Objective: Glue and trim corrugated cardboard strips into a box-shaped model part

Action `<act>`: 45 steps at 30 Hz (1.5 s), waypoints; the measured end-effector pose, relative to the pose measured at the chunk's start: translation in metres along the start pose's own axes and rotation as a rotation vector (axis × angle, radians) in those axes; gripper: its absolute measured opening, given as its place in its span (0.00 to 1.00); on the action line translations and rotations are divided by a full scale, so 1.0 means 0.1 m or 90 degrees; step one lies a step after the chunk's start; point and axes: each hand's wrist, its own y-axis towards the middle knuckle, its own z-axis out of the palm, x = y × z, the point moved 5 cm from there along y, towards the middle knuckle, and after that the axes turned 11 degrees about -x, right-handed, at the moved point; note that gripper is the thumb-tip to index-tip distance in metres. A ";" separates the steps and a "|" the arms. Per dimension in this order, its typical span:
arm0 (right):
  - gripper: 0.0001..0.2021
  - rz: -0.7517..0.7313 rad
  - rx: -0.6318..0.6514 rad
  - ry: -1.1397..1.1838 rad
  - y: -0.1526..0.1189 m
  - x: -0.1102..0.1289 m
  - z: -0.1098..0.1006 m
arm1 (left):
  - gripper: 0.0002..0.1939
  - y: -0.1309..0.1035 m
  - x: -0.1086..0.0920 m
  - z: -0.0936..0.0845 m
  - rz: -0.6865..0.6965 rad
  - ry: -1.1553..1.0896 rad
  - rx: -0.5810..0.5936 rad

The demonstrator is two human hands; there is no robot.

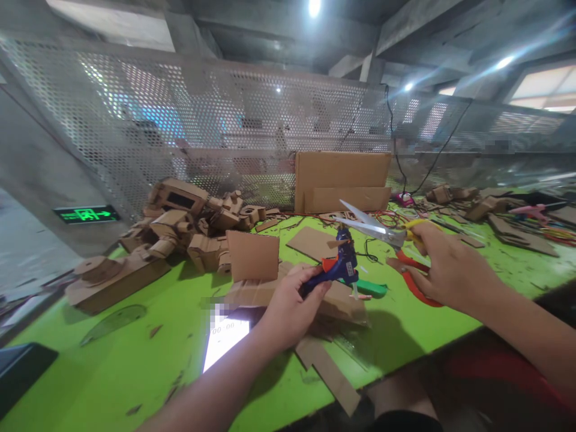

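Left hand (292,309) has fingers clamped round the blue glue gun (346,261), held above cardboard pieces (342,303) on the green table (103,384). Right hand's (454,267) fingers grip the red-and-yellow handles of scissors (395,239), blades apart, near the gun's top; contact unclear.

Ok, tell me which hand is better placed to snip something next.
Probably the right hand: it holds the scissors, their blades open, while the left hand is occupied gripping the blue glue gun.

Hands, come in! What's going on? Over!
Left hand holding glue gun. Right hand gripping scissors, blades open. Lit phone, cardboard strip lying close by.
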 end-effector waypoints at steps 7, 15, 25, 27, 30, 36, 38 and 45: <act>0.22 -0.067 -0.052 -0.104 0.01 0.07 0.00 | 0.14 -0.02 -0.02 0.00 0.017 0.010 0.024; 0.24 -0.120 -0.073 -0.178 0.05 0.09 -0.01 | 0.15 -0.03 0.00 0.01 0.009 0.011 0.018; 0.22 -0.005 0.025 -0.098 0.03 0.02 0.05 | 0.14 -0.02 0.00 0.01 0.019 0.005 0.012; 0.22 -0.018 0.033 -0.088 0.03 0.02 0.06 | 0.13 -0.02 -0.01 0.00 0.018 0.006 0.006; 0.22 -0.047 0.007 -0.111 0.04 0.04 0.05 | 0.13 -0.02 -0.01 0.01 0.011 0.012 0.010; 0.20 -0.065 0.007 -0.110 0.05 0.08 0.04 | 0.14 -0.02 -0.03 0.00 0.006 0.007 0.008; 0.19 -0.069 0.008 -0.107 0.05 0.09 0.04 | 0.14 -0.02 -0.03 0.00 0.009 0.003 0.006; 0.19 -0.032 0.001 -0.106 0.05 0.10 0.07 | 0.14 -0.03 -0.01 -0.01 0.011 -0.008 0.003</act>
